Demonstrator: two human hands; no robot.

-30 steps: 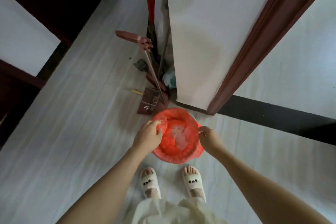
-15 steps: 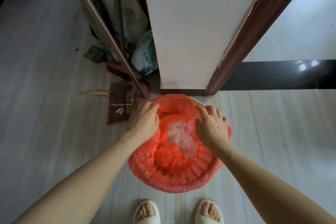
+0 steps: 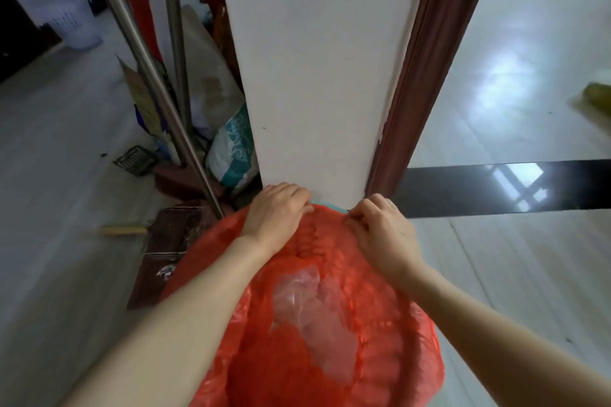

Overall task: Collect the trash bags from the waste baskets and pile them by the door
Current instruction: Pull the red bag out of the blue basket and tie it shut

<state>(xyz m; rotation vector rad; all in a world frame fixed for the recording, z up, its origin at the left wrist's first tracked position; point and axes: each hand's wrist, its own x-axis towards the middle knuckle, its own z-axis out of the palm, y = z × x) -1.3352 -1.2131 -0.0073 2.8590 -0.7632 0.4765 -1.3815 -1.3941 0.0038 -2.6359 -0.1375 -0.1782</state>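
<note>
Left hand: left hand (image 3: 276,213) is reaching over the far rim of the bin, fingers curling down onto the gathered edge of the red trash bag (image 3: 330,324) — gripping the plastic there.
Right hand: right hand (image 3: 380,231) is sitting just beside it on the same far edge, fingers bent and pinching a fold of the red plastic.
Trash bag: it is lining a waste basket (image 3: 325,203) whose pale teal rim is showing only as a sliver between the two hands; the bag's mouth is lying folded over the rim all round.
Bag contents: a crumpled clear plastic wrapper (image 3: 310,307) is lying inside, near the middle.
Position: the basket is standing on the grey floor (image 3: 66,208), right against the foot of a white wall end (image 3: 317,76), beside a dark red door frame (image 3: 429,69).
To the left: two metal poles (image 3: 145,76) are leaning into the corner, with a white and teal sack (image 3: 233,149) behind them and a dark brown dustpan (image 3: 165,248) lying flat on the floor, touching the bag's left side.
Further back: a white laundry basket (image 3: 74,25) is standing well apart — blurred.
</note>
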